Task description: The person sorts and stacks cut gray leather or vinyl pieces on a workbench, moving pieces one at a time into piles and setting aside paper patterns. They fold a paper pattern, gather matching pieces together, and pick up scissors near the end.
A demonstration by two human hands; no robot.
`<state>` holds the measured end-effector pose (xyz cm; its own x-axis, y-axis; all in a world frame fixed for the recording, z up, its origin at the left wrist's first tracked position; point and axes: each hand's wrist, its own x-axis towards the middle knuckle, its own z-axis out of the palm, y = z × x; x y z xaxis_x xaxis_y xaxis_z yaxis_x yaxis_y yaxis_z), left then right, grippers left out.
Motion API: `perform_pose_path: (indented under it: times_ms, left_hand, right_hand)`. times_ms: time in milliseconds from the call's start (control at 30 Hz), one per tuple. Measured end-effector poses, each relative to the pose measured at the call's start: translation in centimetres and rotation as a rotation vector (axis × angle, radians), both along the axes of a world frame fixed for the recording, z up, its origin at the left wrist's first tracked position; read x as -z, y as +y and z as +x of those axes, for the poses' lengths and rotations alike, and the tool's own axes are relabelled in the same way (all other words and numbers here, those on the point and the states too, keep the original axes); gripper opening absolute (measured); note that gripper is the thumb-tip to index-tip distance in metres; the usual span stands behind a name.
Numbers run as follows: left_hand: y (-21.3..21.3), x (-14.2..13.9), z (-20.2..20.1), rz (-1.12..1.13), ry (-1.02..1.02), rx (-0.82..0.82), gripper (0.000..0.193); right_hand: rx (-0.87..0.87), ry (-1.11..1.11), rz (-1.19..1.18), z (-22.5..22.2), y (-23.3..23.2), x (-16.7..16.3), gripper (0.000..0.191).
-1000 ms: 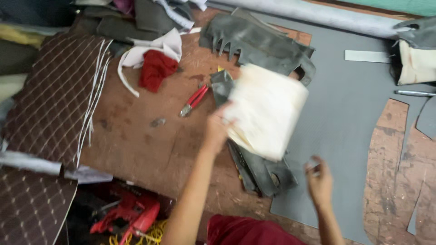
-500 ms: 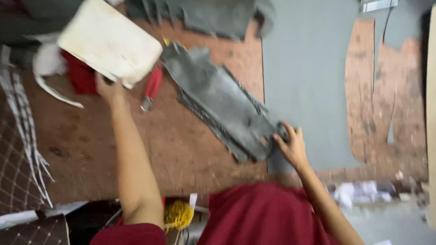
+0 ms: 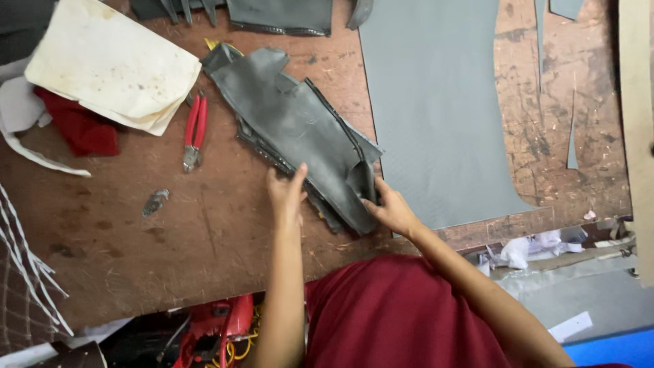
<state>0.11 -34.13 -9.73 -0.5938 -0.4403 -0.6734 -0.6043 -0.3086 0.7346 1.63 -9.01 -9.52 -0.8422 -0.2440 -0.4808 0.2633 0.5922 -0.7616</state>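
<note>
Left hand (image 3: 286, 192) dropped cream sheet, now both hands pinch grey leather stack (image 3: 300, 129); right hand (image 3: 390, 210).

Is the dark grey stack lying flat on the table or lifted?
Flat: the dark grey stack rests on the table, both hands at its near end.

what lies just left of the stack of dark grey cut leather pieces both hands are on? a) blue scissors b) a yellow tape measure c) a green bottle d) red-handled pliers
d: red-handled pliers lie on the brown wooden table just left of the stack of dark grey cut leather pieces.
</note>
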Motion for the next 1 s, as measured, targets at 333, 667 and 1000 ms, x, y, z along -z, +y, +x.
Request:
perform_pose_path:
  times_ms: [333,667,1000]
  left_hand:
    - [1.4,3.0,-4.6,-0.289,0.297,0.123,0.046]
    - [-10.6,5.7,-2.8,-0.348,0.170,0.115,0.048]
    - [-16.0,2.1,1.1,-1.152,-0.210,0.267,0.076]
  right_hand:
    - [-0.040,-0.173,-0.309,0.3,-0.8,1.6,0.075]
    - [-0.111,0.014,-0.094,0.4,1.0,2.1,0.045]
    - [-0.006,0.111,-0.198,-0.2,2.5,3.9,0.025]
